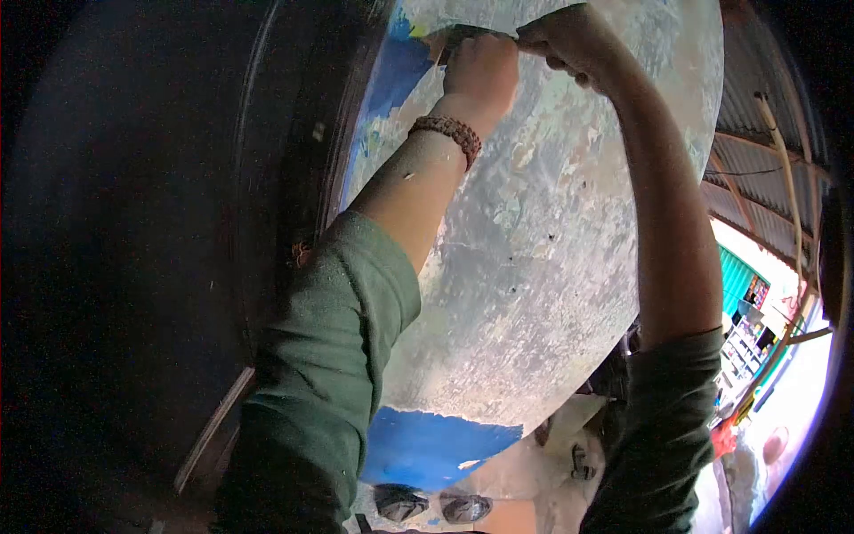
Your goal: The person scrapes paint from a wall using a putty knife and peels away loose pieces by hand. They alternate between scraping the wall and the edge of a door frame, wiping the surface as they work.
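A large curved panel (534, 249) fills the middle, its surface mottled grey and white with scraped patches. Blue paint (436, 445) covers its bottom end, and more blue shows at its upper left. Near the panel's top, my left hand (485, 71) is closed around a thin dark edge whose full shape is hidden. My right hand (569, 44), fingers curled, meets the other end of that dark edge, close beside my left hand. A braided bracelet (447, 135) circles my left wrist.
A dark wall or panel (160, 222) runs along the left. Wooden poles (783, 160) and a corrugated roof (747, 107) are at the right, with a bright opening beyond. Dark shoes (400, 503) show below the panel.
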Demonstrator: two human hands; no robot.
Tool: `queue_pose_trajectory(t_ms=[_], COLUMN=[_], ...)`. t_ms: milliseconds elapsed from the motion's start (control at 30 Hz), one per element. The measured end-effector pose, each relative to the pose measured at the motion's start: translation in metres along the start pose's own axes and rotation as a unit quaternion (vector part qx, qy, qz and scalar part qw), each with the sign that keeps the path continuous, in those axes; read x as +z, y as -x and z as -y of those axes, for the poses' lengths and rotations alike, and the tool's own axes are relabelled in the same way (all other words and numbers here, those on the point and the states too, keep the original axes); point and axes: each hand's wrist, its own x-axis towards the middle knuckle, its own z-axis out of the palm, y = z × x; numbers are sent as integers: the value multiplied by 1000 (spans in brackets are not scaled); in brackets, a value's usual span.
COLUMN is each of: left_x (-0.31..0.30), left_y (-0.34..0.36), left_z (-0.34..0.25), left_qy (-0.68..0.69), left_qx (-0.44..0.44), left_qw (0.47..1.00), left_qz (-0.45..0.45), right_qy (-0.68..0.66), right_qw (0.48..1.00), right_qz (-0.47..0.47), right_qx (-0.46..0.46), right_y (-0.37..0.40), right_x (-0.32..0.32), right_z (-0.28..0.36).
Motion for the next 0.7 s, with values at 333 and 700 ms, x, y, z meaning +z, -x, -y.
queue_pose_trajectory(t_ms=[333,700], left_x=[7,3], left_y=[13,11], left_z=[-13,-6], left_qy=[-13,71], left_qx=[15,-17], left_qw=[999,997], left_qz=[-48,-9], right_qy=[9,-110], right_qw=[995,993], right_qz=[0,-32], right_qx=[97,7], right_y=[15,14], right_x=[-6,-6], right_z=[-19,-3])
